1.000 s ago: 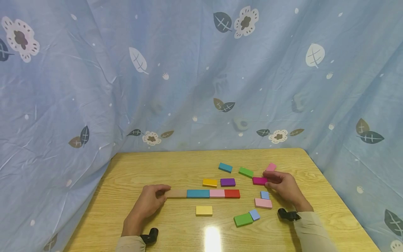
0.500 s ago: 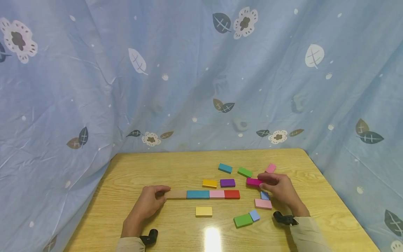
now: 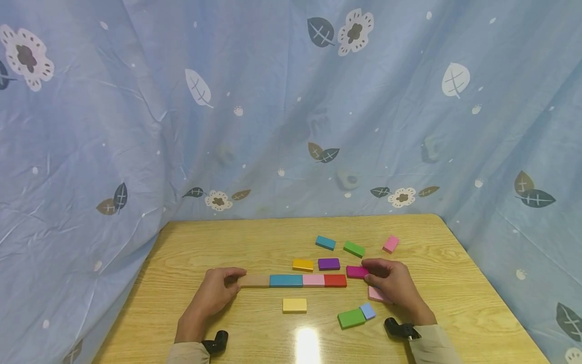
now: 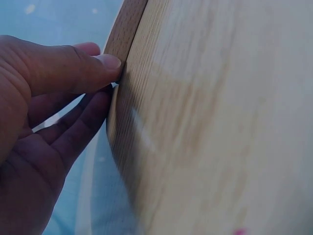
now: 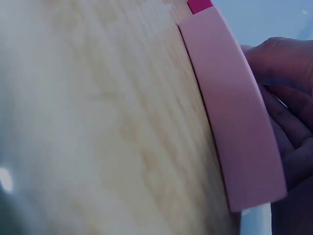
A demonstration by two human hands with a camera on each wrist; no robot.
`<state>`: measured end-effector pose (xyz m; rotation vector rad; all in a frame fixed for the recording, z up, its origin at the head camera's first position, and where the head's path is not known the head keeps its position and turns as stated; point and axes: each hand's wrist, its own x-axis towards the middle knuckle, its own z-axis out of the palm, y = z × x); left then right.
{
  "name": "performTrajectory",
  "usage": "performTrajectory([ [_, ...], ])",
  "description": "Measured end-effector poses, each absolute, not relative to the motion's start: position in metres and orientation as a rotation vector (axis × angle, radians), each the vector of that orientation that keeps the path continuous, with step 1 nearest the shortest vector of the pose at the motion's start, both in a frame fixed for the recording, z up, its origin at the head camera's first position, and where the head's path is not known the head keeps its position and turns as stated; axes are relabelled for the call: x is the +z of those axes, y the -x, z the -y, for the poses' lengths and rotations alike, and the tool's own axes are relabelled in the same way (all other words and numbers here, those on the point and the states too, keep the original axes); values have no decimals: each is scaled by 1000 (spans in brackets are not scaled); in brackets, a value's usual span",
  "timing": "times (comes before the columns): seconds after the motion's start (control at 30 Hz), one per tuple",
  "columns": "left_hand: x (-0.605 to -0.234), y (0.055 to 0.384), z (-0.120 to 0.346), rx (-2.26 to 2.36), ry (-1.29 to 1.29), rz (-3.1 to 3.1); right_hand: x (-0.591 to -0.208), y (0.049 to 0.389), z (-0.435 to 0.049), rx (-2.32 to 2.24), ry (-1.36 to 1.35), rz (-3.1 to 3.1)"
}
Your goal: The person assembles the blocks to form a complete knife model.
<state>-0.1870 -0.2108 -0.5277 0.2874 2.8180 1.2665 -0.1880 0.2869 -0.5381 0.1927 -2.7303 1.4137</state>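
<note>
In the head view, a straight row runs from a tan wooden block [image 3: 254, 281] through a teal block [image 3: 286, 281] and a light pink block [image 3: 313, 280] to a red block [image 3: 335, 281]. My left hand [image 3: 215, 293] pinches the tan block's left end between thumb and fingers. On the other side, my right hand [image 3: 396, 285] grips a magenta block [image 3: 356, 272] by its right end, just off the red block's right end. A pink block [image 3: 377, 293] lies partly under that hand and looks large in the right wrist view.
Behind the row lie orange [image 3: 302, 265], purple [image 3: 329, 264], teal [image 3: 325, 242], green [image 3: 354, 248] and pink [image 3: 391, 244] blocks. A yellow block [image 3: 294, 305] sits in front, with a larger green block [image 3: 351, 318] touching a light blue one [image 3: 368, 311]. A curtain [image 3: 273, 126] hangs behind the table.
My right hand has moved the magenta block left and toward me, close to the red block. It now hides the small blue block behind the pink one. My left hand has stayed put.
</note>
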Motion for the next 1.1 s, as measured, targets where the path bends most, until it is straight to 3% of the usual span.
performTrajectory([
  [1.1, -527, 185, 209, 1259, -278, -2825, -532, 176, -284, 1168, -411, 2774],
])
